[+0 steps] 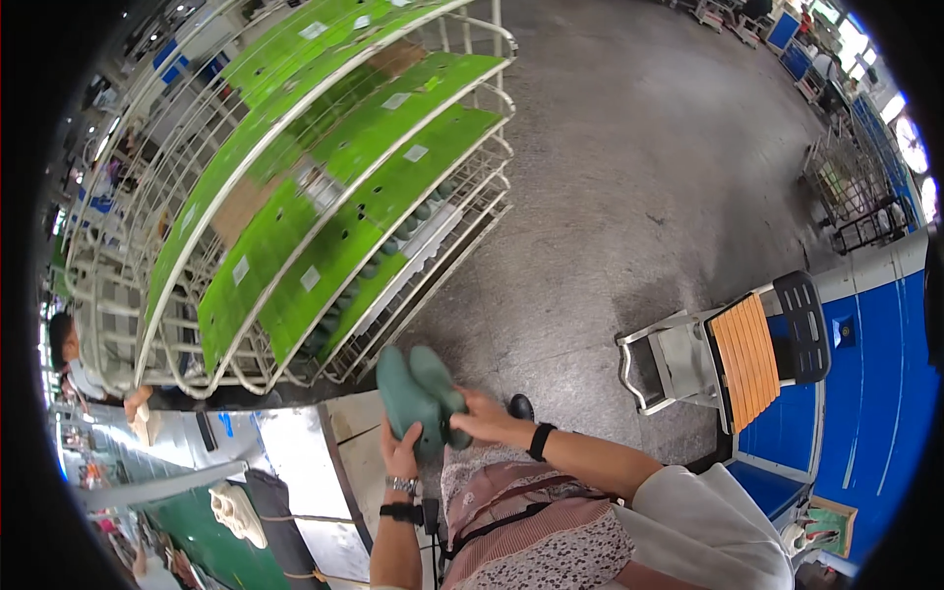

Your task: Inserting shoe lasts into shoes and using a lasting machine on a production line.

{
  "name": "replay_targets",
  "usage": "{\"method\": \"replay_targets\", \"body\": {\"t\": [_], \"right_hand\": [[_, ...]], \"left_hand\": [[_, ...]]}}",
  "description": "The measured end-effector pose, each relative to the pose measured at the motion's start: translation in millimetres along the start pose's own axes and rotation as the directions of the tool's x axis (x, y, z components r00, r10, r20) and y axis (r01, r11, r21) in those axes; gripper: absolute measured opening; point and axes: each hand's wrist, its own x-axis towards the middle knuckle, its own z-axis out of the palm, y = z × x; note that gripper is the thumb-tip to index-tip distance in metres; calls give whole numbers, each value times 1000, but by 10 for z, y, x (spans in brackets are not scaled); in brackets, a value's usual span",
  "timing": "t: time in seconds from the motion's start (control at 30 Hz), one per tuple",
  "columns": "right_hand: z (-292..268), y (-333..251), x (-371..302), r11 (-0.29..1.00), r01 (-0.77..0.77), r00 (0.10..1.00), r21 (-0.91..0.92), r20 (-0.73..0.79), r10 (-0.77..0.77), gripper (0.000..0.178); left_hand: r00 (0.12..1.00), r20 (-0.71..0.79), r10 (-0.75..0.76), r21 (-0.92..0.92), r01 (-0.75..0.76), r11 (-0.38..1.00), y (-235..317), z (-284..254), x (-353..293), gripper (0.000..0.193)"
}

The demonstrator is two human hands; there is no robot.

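Note:
A pair of dark green shoe lasts [405,393] is held together in front of my body, toes pointing up and away. My left hand [401,454] is closed around the lower part of the left last, thumb across its surface. With fingers bent, my right hand [484,417] grips the right last near its heel end; some of those fingers are hidden behind it. Just beyond the lasts stands a white wire rack [246,379] with bright green boards on its shelves. Along its lowest shelf sits a row of similar green lasts [369,270].
An orange-slatted folding chair [747,359] stands at right by a blue panel [875,383]. Left of me, a work table [310,462] adjoins a green surface with pale shoes [236,513]. Another person's hand [138,401] shows at far left. A wire cart [855,187] stands far right.

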Motion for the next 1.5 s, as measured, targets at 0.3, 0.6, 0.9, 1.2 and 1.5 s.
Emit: {"method": "replay_targets", "body": {"t": [0.3, 0.6, 0.9, 1.2, 1.5], "right_hand": [[-2205, 195, 1611, 960, -279, 903, 26, -332, 271, 65], [-3714, 116, 3818, 931, -209, 853, -300, -522, 23, 59], [-3750, 1033, 6095, 752, 364, 919, 550, -81, -385, 58], [-4204, 1772, 6325, 933, 192, 980, -303, 10, -199, 57], [-4161, 284, 3969, 391, -147, 873, -909, 66, 482, 66]], "left_hand": [[974, 203, 98, 274, -153, 950, 222, 1843, 2318, 79], [975, 100, 199, 732, -207, 649, 268, 3099, 4732, 80], [954, 265, 137, 950, -282, 131, -858, 3040, 6262, 51], [943, -57, 326, 855, -122, 504, -544, 3398, 4958, 50], [535, -763, -363, 81, 636, 767, -868, 3666, 862, 47]]}}
